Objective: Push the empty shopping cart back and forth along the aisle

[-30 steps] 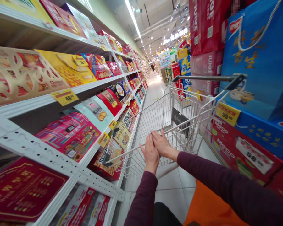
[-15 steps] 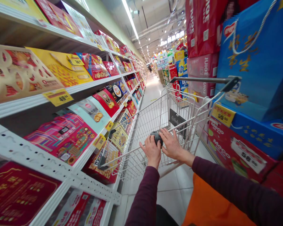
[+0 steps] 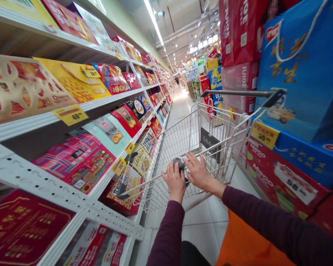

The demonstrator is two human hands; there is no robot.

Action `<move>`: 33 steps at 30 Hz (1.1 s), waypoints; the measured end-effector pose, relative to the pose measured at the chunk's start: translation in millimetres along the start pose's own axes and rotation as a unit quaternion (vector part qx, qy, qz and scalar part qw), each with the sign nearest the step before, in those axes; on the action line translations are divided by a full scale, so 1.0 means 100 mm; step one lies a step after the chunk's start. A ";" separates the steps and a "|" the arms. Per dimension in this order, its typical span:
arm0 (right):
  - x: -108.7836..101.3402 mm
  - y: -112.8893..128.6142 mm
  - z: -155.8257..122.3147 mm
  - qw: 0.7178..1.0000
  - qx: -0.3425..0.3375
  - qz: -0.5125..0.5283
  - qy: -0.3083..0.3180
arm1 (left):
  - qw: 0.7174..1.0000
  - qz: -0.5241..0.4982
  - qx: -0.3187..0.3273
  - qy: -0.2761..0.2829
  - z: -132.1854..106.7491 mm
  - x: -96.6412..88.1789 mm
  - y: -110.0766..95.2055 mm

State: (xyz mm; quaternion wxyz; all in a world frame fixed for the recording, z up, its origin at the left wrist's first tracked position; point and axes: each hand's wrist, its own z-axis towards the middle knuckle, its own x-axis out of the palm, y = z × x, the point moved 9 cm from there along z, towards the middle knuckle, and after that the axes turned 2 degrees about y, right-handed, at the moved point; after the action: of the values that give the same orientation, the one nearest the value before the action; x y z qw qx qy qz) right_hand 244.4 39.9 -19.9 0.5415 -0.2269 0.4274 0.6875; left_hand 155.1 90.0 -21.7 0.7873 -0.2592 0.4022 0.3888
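A white wire shopping cart (image 3: 180,142) is tipped up in the aisle in front of me, its dark handle bar (image 3: 238,93) high at the right. A small dark grey round part (image 3: 180,163), like a caster wheel, shows on its near wire side. My left hand (image 3: 176,181) is curled around that part from below. My right hand (image 3: 199,172) lies beside it with fingers spread, fingertips touching the part and the wire. Both sleeves are dark purple.
White shelves (image 3: 72,184) of boxed biscuits with yellow price tags (image 3: 70,114) run along the left. Stacked red and blue gift boxes (image 3: 302,74) crowd the right. The tiled aisle (image 3: 183,103) runs ahead, with a person far off. Something orange (image 3: 246,244) is at my waist.
One second ago my hands were pressed together against the cart's wire. They have since parted around the grey round part, with the left hand curled under it.
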 end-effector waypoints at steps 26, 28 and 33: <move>0.16 0.06 0.07 0.999 -0.019 -0.013 0.046 | 0.995 0.025 -0.087 -0.050 -0.25 -0.13 1.31; 0.18 0.10 0.09 0.998 -0.026 -0.012 0.053 | 0.996 0.019 -0.072 -0.049 -0.21 -0.11 1.21; 0.27 0.24 0.12 0.996 -0.044 -0.007 0.081 | 0.999 -0.007 -0.013 -0.045 -0.15 0.02 0.73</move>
State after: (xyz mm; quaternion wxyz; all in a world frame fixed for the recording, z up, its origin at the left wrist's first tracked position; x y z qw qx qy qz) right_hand 215.6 63.7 -25.7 0.4993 -0.3081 0.4379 0.6812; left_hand 89.7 120.7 -38.2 0.8036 -0.2545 0.3595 0.4002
